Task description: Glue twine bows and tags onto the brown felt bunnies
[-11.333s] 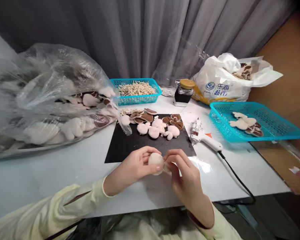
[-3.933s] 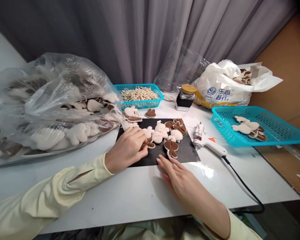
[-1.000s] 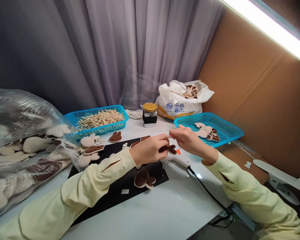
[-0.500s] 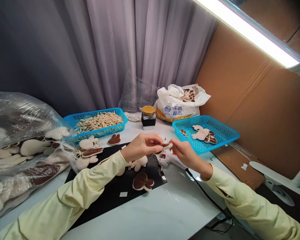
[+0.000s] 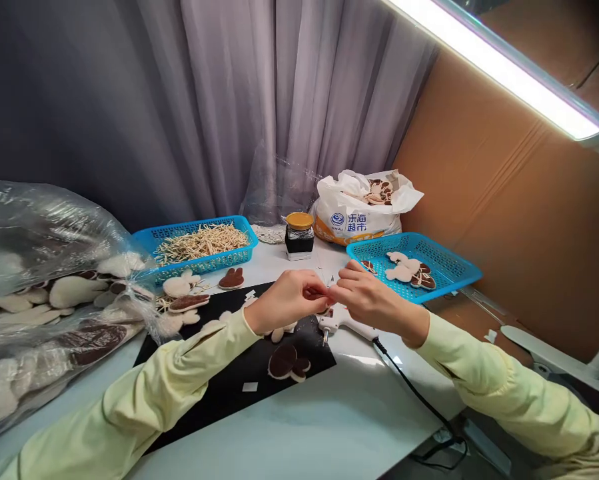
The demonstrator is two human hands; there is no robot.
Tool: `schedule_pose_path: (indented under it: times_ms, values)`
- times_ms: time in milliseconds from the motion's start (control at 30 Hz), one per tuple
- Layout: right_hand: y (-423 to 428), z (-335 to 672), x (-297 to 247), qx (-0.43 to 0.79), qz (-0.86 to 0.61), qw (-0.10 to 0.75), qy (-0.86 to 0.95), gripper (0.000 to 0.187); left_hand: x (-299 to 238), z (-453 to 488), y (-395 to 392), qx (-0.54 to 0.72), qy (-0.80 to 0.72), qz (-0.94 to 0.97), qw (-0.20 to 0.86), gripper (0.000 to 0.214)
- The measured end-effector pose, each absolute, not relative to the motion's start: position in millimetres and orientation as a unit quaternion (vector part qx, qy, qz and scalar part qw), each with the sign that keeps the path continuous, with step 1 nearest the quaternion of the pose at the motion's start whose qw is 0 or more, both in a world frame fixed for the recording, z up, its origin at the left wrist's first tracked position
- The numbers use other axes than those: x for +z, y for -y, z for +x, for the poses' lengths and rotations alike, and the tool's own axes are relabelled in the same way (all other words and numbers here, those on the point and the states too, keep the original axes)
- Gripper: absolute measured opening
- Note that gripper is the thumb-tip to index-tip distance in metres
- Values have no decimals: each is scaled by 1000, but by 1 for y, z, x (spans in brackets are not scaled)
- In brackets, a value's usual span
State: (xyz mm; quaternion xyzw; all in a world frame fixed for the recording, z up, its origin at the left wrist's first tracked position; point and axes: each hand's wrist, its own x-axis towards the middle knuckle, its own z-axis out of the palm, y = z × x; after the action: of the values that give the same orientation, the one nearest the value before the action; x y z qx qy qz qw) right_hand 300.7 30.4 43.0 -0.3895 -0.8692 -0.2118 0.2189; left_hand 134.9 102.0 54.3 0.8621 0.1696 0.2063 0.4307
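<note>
My left hand (image 5: 285, 307) and my right hand (image 5: 363, 297) meet fingertip to fingertip above the black mat (image 5: 229, 377), both pinched on a small piece I can barely see between them; earlier frames showed a brown-and-cream felt piece there. A brown felt piece (image 5: 288, 361) lies on the mat below my hands. The white glue gun (image 5: 342, 322) rests on the table just under my right hand.
A blue basket of thin sticks (image 5: 199, 241), a yellow-lidded jar (image 5: 299, 234), a white shopping bag (image 5: 362, 212) and a blue basket with felt pieces (image 5: 413, 265) stand behind. A big clear bag of felt shapes (image 5: 44, 293) fills the left. The gun's cord (image 5: 414, 397) trails right.
My view has lifted and turned right since the older frames. In the last half second my hands have drawn closer together, hiding the felt piece that showed between my fingers.
</note>
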Motion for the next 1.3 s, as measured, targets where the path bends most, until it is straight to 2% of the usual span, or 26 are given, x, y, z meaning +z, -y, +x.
schedule_pose_path:
  times_ms: [200, 467, 567, 667, 867, 1033, 1167, 1300]
  values:
    - [-49, 309, 34, -170, -406, 271, 856, 29, 54, 136, -104, 194, -157, 844, 475, 5]
    - [-48, 310, 2, -180, -494, 359, 771, 23, 51, 134, -114, 188, -196, 703, 657, 13]
    - [-36, 307, -2, -214, -482, 363, 768, 32, 42, 137, -112, 204, -216, 633, 715, 18]
    - [-25, 305, 2, -249, -441, 331, 796, 33, 36, 139, -108, 203, -237, 587, 747, 15]
    - [-16, 301, 27, -308, -386, 259, 830, 32, 39, 140, -97, 197, -249, 593, 740, 14]
    - [-36, 306, 45, -278, -379, 230, 852, 30, 51, 142, -89, 211, -267, 652, 678, 6]
    - [-59, 315, 37, -223, -402, 254, 851, 25, 59, 139, -93, 194, -247, 676, 667, 3]
    - [-58, 314, 11, -195, -453, 311, 812, 25, 54, 130, -106, 183, -215, 644, 711, 5]
